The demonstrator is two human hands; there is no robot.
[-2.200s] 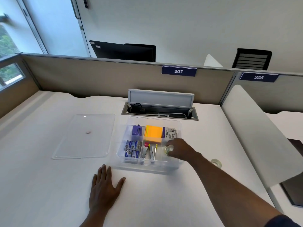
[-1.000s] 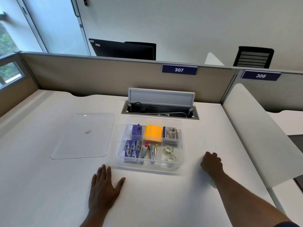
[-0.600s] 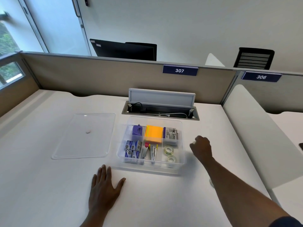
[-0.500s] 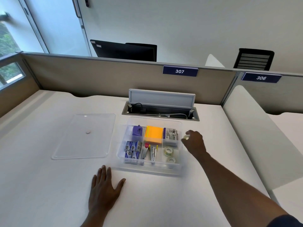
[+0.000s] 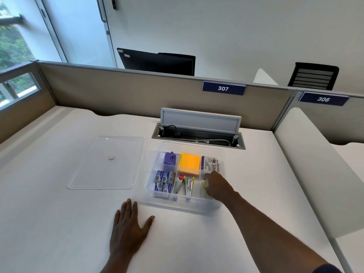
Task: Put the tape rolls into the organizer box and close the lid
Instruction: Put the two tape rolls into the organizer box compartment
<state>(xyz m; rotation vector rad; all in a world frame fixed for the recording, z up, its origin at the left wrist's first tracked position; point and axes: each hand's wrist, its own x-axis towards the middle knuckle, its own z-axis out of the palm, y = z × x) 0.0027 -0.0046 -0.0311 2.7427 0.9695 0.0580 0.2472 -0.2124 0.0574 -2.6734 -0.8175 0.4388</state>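
Note:
The clear organizer box (image 5: pixel 220 154) stands open at the middle of the white desk. My right hand (image 5: pixel 217 186) is down in its front right compartment, fingers closed around a clear tape roll (image 5: pixel 204 184) of which only a pale edge shows. The rolls put there earlier are hidden under that hand. The box's clear lid (image 5: pixel 108 162) lies flat on the desk to the left of the box. My left hand (image 5: pixel 129 227) rests flat on the desk in front of the box, fingers spread, holding nothing.
Other compartments hold orange sticky notes (image 5: pixel 190 163), staplers (image 5: pixel 186 186), staple boxes (image 5: pixel 163 180) and a purple item (image 5: pixel 170 158). An open cable tray (image 5: pixel 199 135) sits just behind the box. Partition walls bound the desk at the back and a white divider (image 5: pixel 315 164) on the right.
My right hand reached to the desk right of the box, closed on a tape roll, and carried it left into the front right compartment. The left hand stayed still.

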